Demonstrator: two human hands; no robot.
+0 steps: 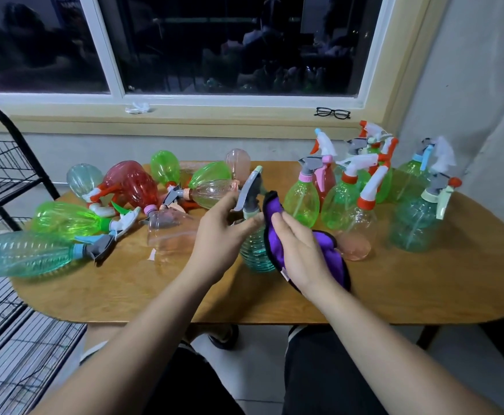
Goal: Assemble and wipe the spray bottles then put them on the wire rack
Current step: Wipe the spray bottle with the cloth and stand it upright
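Observation:
A teal ribbed spray bottle (255, 250) with a grey trigger head (249, 191) stands upright near the middle of the wooden table (424, 283). My left hand (219, 232) grips it at the neck, just under the trigger. My right hand (298, 253) holds a purple cloth (274, 226) pressed against the bottle's right side. The bottle's lower right is hidden by the cloth. The black wire rack (2, 181) stands at the left, off the table's edge.
Several spray bottles lie on their sides at the table's left (65, 218). Several more stand upright at the right (301, 196). Black glasses (333, 112) and a crumpled white tissue (137, 108) rest on the window sill behind.

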